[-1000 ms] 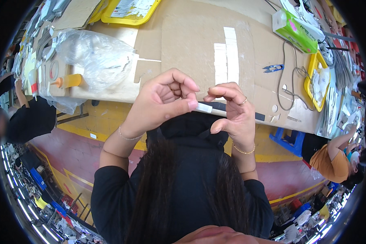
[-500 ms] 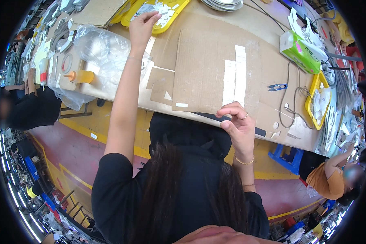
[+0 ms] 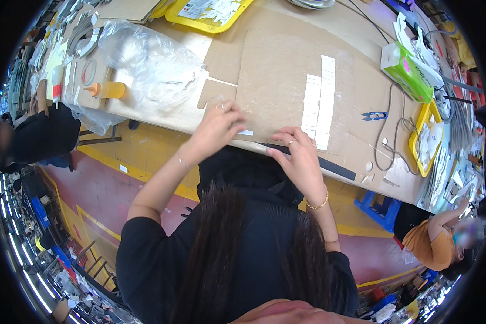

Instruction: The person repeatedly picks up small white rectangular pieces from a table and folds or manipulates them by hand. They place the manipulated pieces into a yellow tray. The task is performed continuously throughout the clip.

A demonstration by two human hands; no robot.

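My left hand (image 3: 218,129) is over the near left corner of a cardboard sheet (image 3: 275,70), thumb and fingers drawn together in a pinch. Whatever is between its fingertips is too small to make out. Just beside those fingertips a small white strip (image 3: 245,133) lies on the cardboard. My right hand (image 3: 299,159) rests at the sheet's near edge with curled fingers, thumb and forefinger apart and nothing visible between them. Beyond it, two columns of white pieces (image 3: 324,102) lie side by side on the sheet.
A yellow tray (image 3: 221,27) of white pieces stands at the far side. On the left are a clear plastic bag (image 3: 156,70) and an orange-tipped bottle (image 3: 110,89). To the right lie blue thread snips (image 3: 375,116), a green tissue box (image 3: 407,70) and another yellow tray (image 3: 416,141).
My left hand has come back from the far yellow tray to the cardboard's near left corner. My right hand has shifted slightly left and down onto the near edge.
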